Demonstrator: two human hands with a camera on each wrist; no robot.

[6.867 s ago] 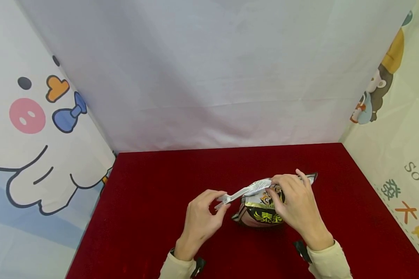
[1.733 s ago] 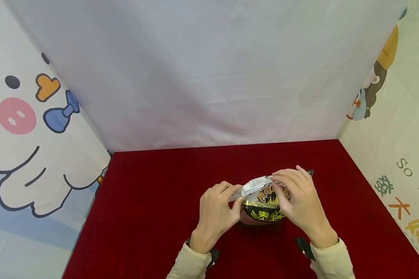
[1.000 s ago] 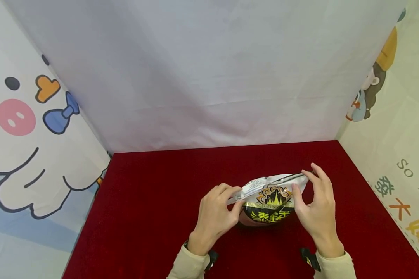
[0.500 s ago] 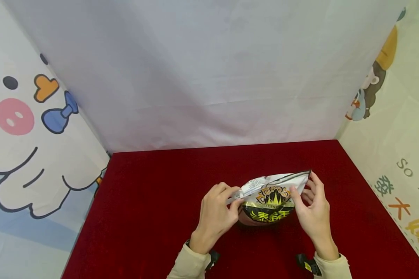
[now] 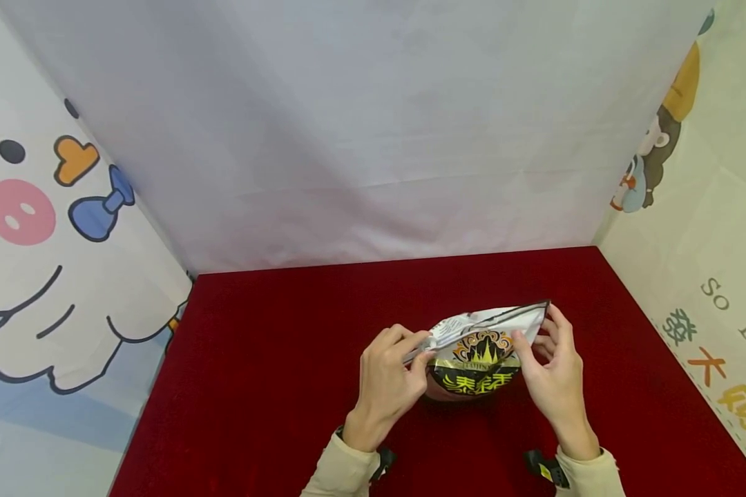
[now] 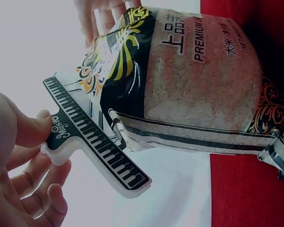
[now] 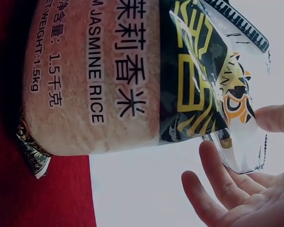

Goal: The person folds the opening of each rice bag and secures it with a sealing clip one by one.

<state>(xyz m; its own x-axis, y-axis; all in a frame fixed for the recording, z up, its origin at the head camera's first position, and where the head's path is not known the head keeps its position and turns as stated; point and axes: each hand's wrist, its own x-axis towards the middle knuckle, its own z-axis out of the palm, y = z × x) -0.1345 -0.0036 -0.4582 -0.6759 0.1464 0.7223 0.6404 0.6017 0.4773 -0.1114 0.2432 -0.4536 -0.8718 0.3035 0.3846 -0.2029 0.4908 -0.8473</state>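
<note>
The left hand [image 5: 385, 376] grips the handle of a black-and-white bag clip [image 6: 92, 136], thumb on top and fingers curled beneath, as the left wrist view shows plainly; the clip's long bar is printed with a piano-key pattern and sits across the upper edge of a rice bag [image 5: 480, 355]. The right hand [image 5: 553, 376] is at the opposite, right-hand corner of the bag's top: in the head view its thumb lies on the near face of the flattened top and its fingers reach behind it, while the right wrist view shows the thumb [image 7: 274, 118] touching the clear plastic corner and the other fingers [image 7: 217, 177] nearly straight and spread, so the hold is a light pinch at most. The rice bag stands upright on the red tabletop [image 5: 273, 359], slightly right of centre and close to the person, its top pressed flat into a seam running between the two hands. Its clear window shows pale grains; the printing reads "PREMIUM" and "JASMINE RICE", with a black and gold emblem above. Cream sleeves [image 5: 336, 476] cover both wrists. A plain white sheet [image 5: 360, 138] backs the table, and cartoon-printed panels [image 5: 50, 241] stand at the left and right sides.
</note>
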